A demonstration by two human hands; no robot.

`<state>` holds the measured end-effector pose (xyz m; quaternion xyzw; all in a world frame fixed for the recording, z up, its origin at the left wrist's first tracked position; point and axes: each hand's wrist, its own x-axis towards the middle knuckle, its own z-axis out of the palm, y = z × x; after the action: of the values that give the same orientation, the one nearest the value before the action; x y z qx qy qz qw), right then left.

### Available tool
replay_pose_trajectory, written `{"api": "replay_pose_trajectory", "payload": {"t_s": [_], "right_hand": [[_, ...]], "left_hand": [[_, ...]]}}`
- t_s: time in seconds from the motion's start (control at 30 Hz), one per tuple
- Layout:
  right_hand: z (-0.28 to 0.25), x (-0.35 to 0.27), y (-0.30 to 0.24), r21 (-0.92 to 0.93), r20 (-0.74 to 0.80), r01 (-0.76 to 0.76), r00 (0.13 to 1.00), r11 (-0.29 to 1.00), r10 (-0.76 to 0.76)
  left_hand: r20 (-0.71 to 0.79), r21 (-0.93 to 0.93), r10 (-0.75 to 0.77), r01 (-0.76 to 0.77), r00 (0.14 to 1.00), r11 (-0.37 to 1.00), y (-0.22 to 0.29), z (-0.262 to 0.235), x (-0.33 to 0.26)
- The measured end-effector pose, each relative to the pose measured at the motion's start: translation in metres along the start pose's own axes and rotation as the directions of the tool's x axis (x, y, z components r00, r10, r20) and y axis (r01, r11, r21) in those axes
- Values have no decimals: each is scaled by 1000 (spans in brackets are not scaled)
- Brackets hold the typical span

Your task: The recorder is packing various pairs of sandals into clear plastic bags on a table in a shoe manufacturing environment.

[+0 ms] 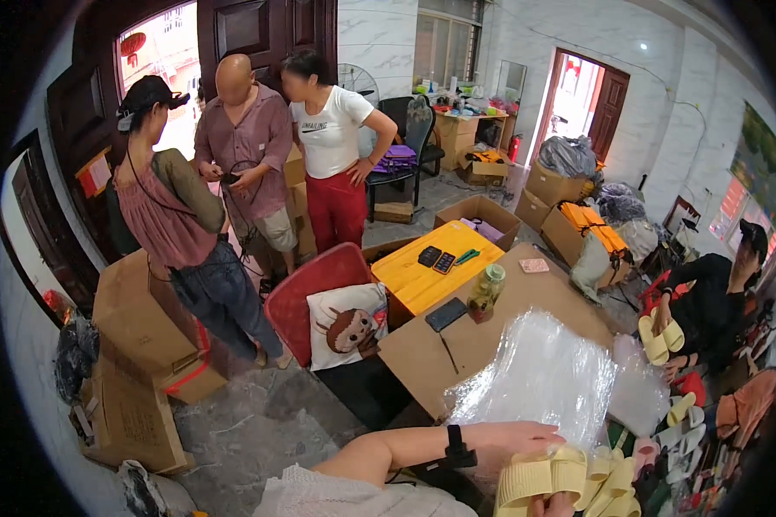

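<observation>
Left hand (513, 438) lies palm down at the near edge of the clear plastic bags (543, 372), fingers spread flat on the film, grip open and holding nothing; black wrist strap (457, 448) on that forearm, which enters from 7 o'clock; right hand (562, 506) only partly seen at the lower edge, 6 o'clock, its grip closed on the pale yellow slippers (550, 476); slippers sit just below the left hand, ribbed soles up, long axis running roughly 9 to 3 o'clock, which end is the toe I cannot tell; more yellow slippers (610, 487) fan off toward 3 o'clock; bags rest on the cardboard counter (431, 349), with a black phone (446, 314) and a glass jar (486, 295) at 11 o'clock of them; a seated person (707, 302) at 3 o'clock holds another yellow pair (660, 338); three people (250, 146) stand well apart at 11 o'clock.
</observation>
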<state>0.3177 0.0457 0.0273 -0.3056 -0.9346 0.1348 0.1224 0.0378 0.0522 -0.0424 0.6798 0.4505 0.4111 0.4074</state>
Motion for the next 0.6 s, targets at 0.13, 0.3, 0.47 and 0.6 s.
{"api": "replay_pose_trajectory", "payload": {"t_s": [0.13, 0.3, 0.47, 0.6], "right_hand": [[-3, 2, -10, -34, -10, -69, 998, 997, 69], [-1, 4, -8, 34, 10, -113, 994, 993, 113], [-7, 11, -20, -29, -27, -35, 999, 999, 34], [2, 16, -18, -44, -20, -204, 979, 978, 203]], "left_hand": [[46, 85, -3, -1, 999, 996, 17, 4, -4], [73, 510, 76, -103, 994, 854, 61, 10, -16], [96, 419, 115, -146, 989, 896, 64, 18, -17], [179, 415, 113, -179, 977, 892, 73, 25, -17]]}}
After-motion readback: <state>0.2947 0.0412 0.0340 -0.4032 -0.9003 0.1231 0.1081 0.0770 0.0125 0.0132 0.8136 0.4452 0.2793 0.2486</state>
